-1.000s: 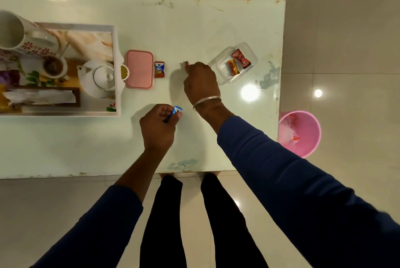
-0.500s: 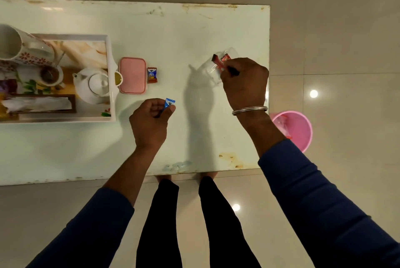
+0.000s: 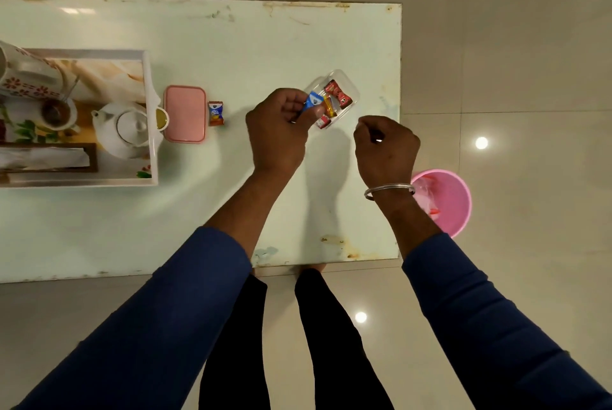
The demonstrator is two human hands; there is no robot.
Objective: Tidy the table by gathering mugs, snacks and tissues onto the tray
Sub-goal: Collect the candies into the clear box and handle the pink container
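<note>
My left hand pinches a small blue candy wrapper right over the near edge of a clear plastic box that holds several red and orange candies. My right hand hovers just right of the box with its fingers curled in and nothing seen in them. Another wrapped candy lies alone beside a pink lid. The white tray at the left carries a white teapot, a floral mug, a small cup and a tissue holder.
The pale green table ends at its right edge just past the clear box. A pink bin stands on the tiled floor beyond that edge. My legs are at the table's near side.
My left hand carried the blue candy rightward to the clear box. My right hand let go of a red candy into the box and drew back toward me.
</note>
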